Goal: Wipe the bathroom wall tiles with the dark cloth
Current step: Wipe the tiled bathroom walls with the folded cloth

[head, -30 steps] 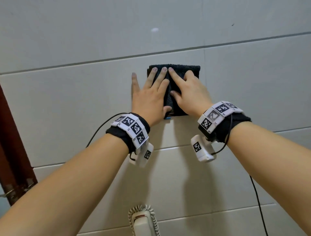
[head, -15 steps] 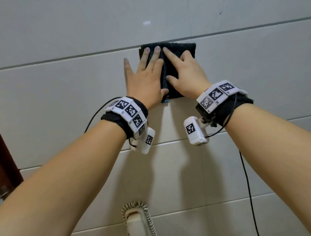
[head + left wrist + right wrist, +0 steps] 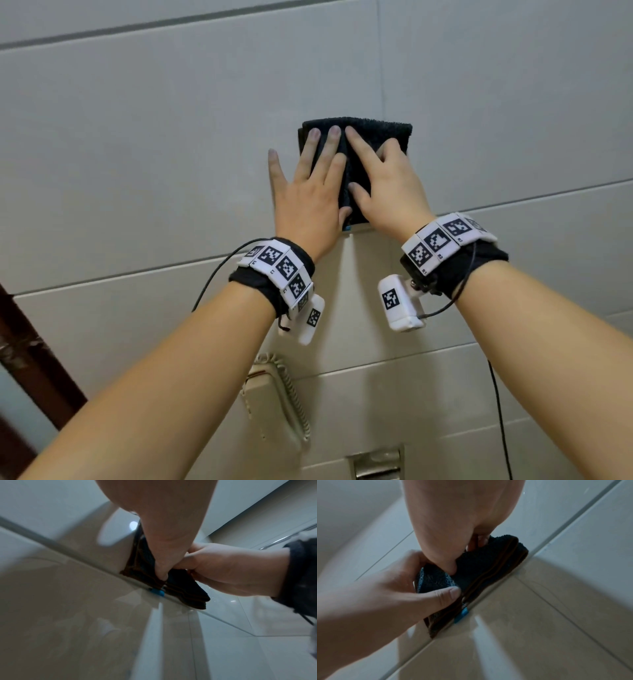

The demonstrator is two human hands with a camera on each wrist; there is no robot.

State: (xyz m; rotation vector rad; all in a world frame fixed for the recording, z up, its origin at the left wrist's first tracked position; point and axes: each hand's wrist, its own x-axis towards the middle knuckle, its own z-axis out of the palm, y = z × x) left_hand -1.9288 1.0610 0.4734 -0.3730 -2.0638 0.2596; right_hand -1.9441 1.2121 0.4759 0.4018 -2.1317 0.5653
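Both hands (image 3: 346, 202) flat on dark cloth (image 3: 383, 132); blue tag (image 3: 157, 592) wrist-view only

Black wristbands (image 3: 472, 270) — checkered marker tiles, white camera pods (image 3: 397, 301), black cables

Head view faces the wall; both close wrist views share the cloth (image 3: 376, 133).

square coded markers on wrist bands (image 3: 284, 270), tiny characters possibly unreadable
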